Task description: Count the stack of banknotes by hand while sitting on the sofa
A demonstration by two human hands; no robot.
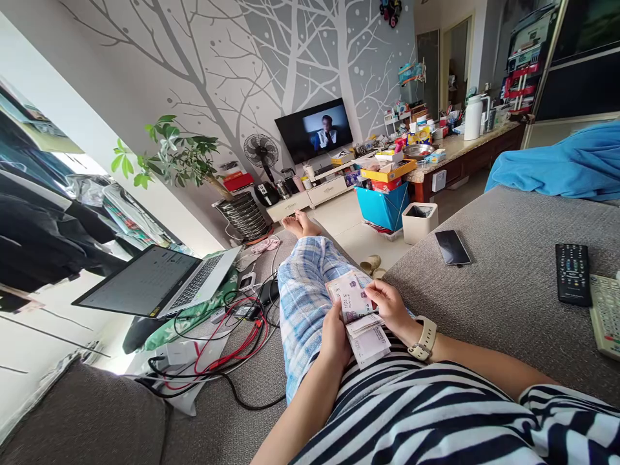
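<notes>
Nearby, tangled cables left of the papers, phone right.

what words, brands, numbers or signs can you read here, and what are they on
No text reads for certain.
Notes: printed characters and figures, too small and blurred.
Laptop screen: rows of text, too small.
Laptop keys: marks too small.
Black remote: button labels too small.
Pale keypad: key marks too small, and cut off by the picture's edge.
Yellow box: print too small.
</notes>
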